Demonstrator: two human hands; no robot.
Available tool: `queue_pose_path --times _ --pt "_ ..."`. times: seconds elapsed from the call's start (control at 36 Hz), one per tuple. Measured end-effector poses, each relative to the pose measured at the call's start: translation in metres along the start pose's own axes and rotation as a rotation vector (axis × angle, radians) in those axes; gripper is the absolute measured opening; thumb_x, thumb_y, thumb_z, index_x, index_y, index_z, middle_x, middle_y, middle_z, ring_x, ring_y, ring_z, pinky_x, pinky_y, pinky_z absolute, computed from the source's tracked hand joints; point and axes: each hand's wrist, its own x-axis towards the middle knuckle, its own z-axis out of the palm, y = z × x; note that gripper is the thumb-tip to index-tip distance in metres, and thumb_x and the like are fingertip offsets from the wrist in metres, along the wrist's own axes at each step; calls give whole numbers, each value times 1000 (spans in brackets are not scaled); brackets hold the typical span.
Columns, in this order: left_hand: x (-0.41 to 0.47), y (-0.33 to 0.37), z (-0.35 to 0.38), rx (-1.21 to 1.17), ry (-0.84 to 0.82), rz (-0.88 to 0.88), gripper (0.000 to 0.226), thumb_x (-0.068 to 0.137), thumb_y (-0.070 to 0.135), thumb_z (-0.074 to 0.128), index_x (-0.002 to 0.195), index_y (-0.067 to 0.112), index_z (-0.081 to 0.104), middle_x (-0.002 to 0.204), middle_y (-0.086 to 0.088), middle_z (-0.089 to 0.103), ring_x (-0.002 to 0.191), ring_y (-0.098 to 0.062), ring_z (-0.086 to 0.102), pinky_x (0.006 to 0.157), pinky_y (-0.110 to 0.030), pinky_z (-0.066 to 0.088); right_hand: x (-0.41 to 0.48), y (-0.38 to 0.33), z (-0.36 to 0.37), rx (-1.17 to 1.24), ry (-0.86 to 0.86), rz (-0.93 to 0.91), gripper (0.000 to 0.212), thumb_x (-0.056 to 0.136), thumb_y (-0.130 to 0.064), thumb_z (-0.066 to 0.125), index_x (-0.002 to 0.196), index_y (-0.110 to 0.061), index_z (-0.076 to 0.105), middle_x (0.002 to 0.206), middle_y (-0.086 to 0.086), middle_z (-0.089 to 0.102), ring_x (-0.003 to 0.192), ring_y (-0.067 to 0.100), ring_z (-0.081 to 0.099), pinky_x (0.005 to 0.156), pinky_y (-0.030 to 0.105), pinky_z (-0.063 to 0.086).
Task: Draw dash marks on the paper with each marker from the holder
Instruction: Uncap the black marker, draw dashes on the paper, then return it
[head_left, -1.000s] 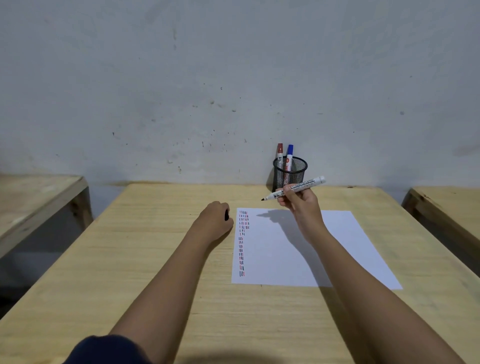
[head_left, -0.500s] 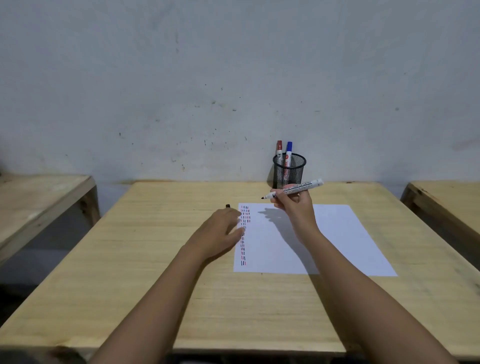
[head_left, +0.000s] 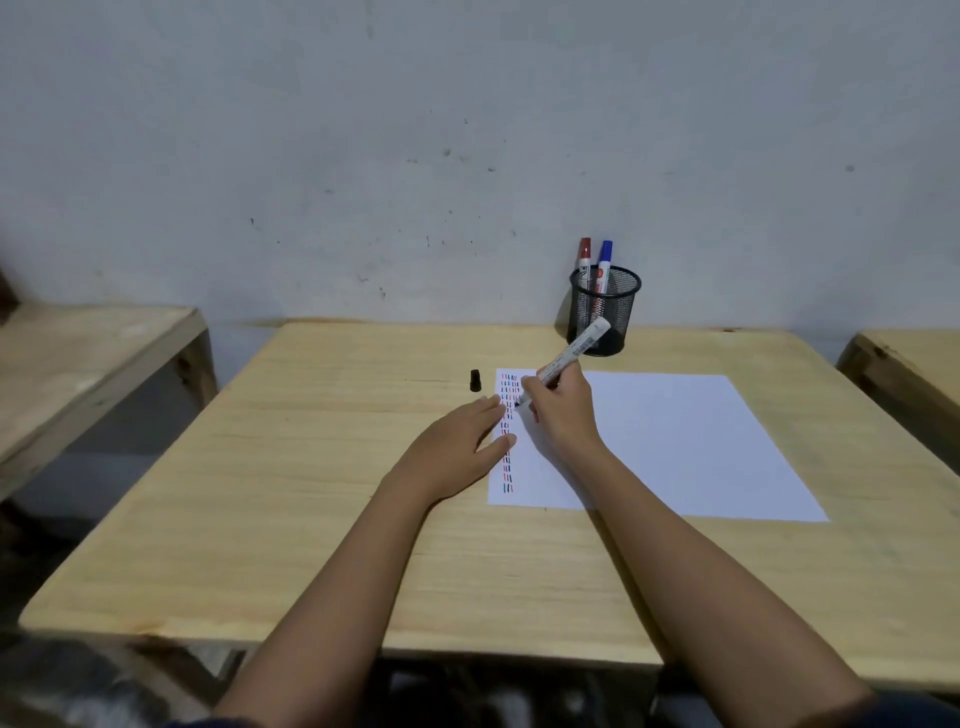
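Since the earlier frames the right hand (head_left: 563, 410) has come down from mid-air to the paper (head_left: 670, 447), and the left hand (head_left: 457, 449), a fist a second ago, now lies flat with fingers spread, fingertips on the paper's left edge. A black cap (head_left: 475, 380) that was not visible on the table (head_left: 311, 467) a second ago now stands upright just off the paper's far left corner.

Right fingers are wrapped around a white-barrelled marker (head_left: 571, 356) held at a slant, its black tip touching the sheet near the far left corner, among the dashes (head_left: 509, 431). Printing runs along the barrel, too small to read.

These short strokes form narrow columns in red, blue and black down the left edge of the white sheet; the rest of the sheet is blank.

At the table's far edge, right of centre and close to the wall, stands a round black wire-mesh holder (head_left: 602, 312). In it stand a red-capped marker (head_left: 585, 260) and a blue-capped marker (head_left: 604, 262), both white-bodied with labels I cannot read.

Pale wood with visible grain makes up the rectangular tabletop. Similar wooden surfaces sit off to either side. Behind is a grey, scuffed plaster wall (head_left: 363, 156).
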Motion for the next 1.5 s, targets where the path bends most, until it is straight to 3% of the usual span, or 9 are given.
queue_pose_path --times 0.33,0.53,0.72,0.89,1.03,1.08,1.17,1.31,1.5 --pt "-2 2 -1 -32 -3 -7 56 93 47 41 144 26 31 155 16 22 142 1 16 112 -22 19 5 6 3 -83 -25 -5 14 90 -7 52 94 -7 39 85 13 48 66 14 47 43 7 40" --pt "-2 2 -1 -32 8 -4 56 93 48 42 144 26 32 155 15 23 142 0 18 110 -23 21 5 6 3 -118 -34 -7 13 91 -8 52 96 -6 40 87 11 49 70 13 50 54 16 41" --pt "-3 2 -1 -38 8 -1 56 93 47 42 144 26 32 155 15 23 142 0 17 112 -24 21 1 1 3 -103 -44 8 12 91 -5 50 97 -6 40 82 8 47 66 10 48 46 7 41" --pt "-2 2 -1 -47 12 7 56 93 46 42 144 24 32 155 15 23 142 0 17 109 -20 18 -1 0 2 -121 -44 27 11 91 -5 49 99 -6 41 86 11 47 71 14 47 53 13 41" --pt "-2 4 -4 -167 72 32 46 91 37 52 133 20 49 142 9 43 134 -7 36 107 -23 30 -4 -8 -4 138 19 66 13 90 -1 52 98 -4 41 76 8 46 56 5 51 41 5 38" --pt "-1 4 -6 -332 171 36 39 90 28 57 127 14 55 134 4 48 120 -7 49 98 -9 37 -5 -12 -8 253 26 104 13 91 -4 53 97 -5 42 71 7 47 42 -2 50 41 8 40" --pt "8 2 -14 -378 360 14 36 90 17 56 125 9 54 131 -3 49 114 -7 46 84 6 31 2 -16 -16 461 44 175 5 94 -9 49 94 -6 45 69 6 48 41 1 49 43 15 45" --pt "32 -1 -23 -308 350 -89 45 92 23 49 136 20 43 132 3 41 121 -19 45 102 -35 42 19 -25 -40 591 46 143 10 94 -6 48 85 -8 51 71 8 51 44 5 57 49 13 50" --pt "60 -2 -27 -61 239 -184 29 92 15 50 117 6 61 115 -15 55 109 -30 55 91 -34 44 24 -29 -68 599 97 105 9 89 -2 57 82 -8 56 71 5 55 53 5 56 54 12 50"
